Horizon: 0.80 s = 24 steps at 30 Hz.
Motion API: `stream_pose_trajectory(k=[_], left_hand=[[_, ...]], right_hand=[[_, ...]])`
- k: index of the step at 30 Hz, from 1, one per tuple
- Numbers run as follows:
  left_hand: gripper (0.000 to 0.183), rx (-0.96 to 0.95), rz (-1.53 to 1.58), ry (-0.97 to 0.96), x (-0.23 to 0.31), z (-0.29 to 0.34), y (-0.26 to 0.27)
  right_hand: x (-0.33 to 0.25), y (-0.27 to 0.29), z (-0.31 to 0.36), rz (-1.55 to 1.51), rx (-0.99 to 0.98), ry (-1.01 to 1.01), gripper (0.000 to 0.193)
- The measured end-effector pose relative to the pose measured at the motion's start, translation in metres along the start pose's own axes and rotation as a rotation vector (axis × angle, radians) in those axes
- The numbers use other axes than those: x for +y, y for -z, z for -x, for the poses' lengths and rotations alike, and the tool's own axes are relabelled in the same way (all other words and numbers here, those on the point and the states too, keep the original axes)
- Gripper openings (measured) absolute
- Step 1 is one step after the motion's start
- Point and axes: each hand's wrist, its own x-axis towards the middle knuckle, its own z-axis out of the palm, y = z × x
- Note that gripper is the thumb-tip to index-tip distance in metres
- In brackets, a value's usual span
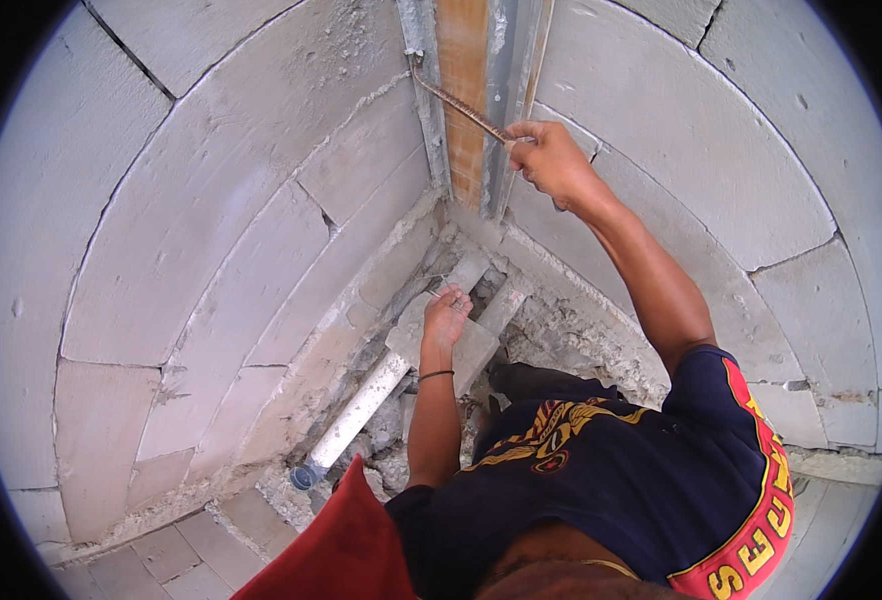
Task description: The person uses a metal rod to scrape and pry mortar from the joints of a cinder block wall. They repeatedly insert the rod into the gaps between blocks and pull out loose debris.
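Note:
My right hand is raised at the upper middle and closed around one end of a rusty ribbed steel rod. The rod slants up to the left, and its bent tip meets the edge of a grey metal channel in the wall corner. Lower down, my left hand is held over the pipes with its fingers curled together. Thin wire-like strands show at its fingertips; their full length is hard to make out.
Pale block walls meet at the corner, on either side of a brown wooden board. Below lie a white pipe with a grey-blue end, a concrete slab and rubble. Floor tiles show lower left.

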Motion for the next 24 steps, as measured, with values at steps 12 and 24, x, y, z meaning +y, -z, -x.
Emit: stream_pose_trajectory(k=[12,24], left_hand=[[0.024,-0.125,-0.3,-0.364,0.088,0.029,-0.088],[0.042,0.014,-1.219,-0.661,0.222,-0.001,-0.251]], right_hand=[[0.074,-0.089,-0.004,-0.199,0.21,0.141,0.028],[0.067,-0.044,0.003,0.152,0.072,0.195,0.021]])
